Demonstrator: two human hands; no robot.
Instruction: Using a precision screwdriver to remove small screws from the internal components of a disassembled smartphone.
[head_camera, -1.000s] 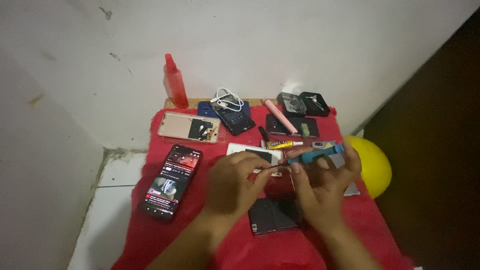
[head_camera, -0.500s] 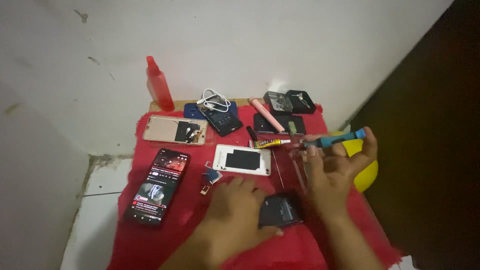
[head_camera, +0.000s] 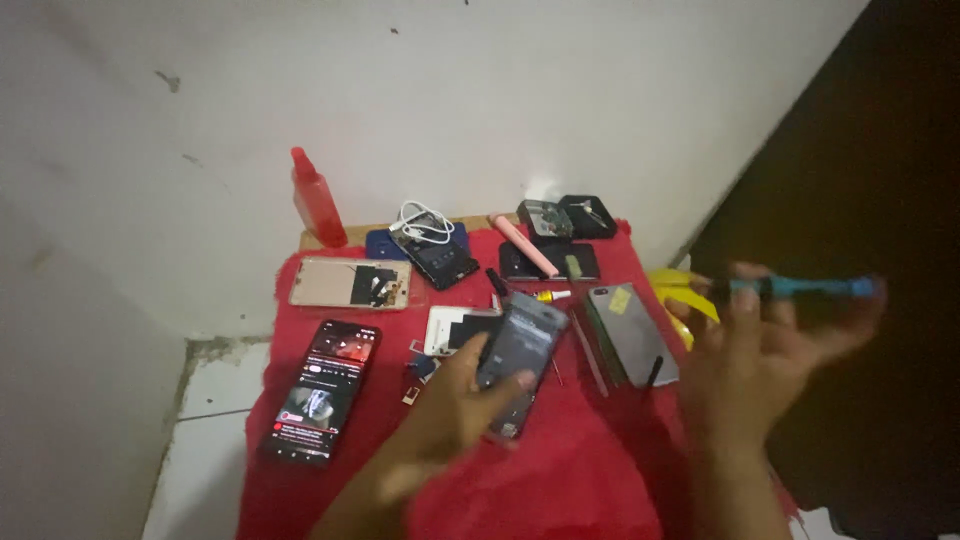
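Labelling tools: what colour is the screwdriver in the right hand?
Blue with a dark tip, blurred; the screwdriver shows in the head view, held by the right hand.

A white plastered wall (head_camera: 480, 90) fills the upper view, marked with small dark specks and scuffs. At lower left lies a pale tiled floor (head_camera: 200, 440) (its joint with the wall looks grimy). The right side falls into deep shadow; the light is dim.

The dark phone (head_camera: 520, 352) in the left hand (head_camera: 455, 410) has a smooth, glossy glass face. The screwdriver (head_camera: 800, 288) shows blue plastic. Matt red cloth (head_camera: 560, 480) covers the worktop. The red bottle (head_camera: 316, 200) looks like translucent plastic; the wall (head_camera: 500, 110) is rough, scuffed plaster.
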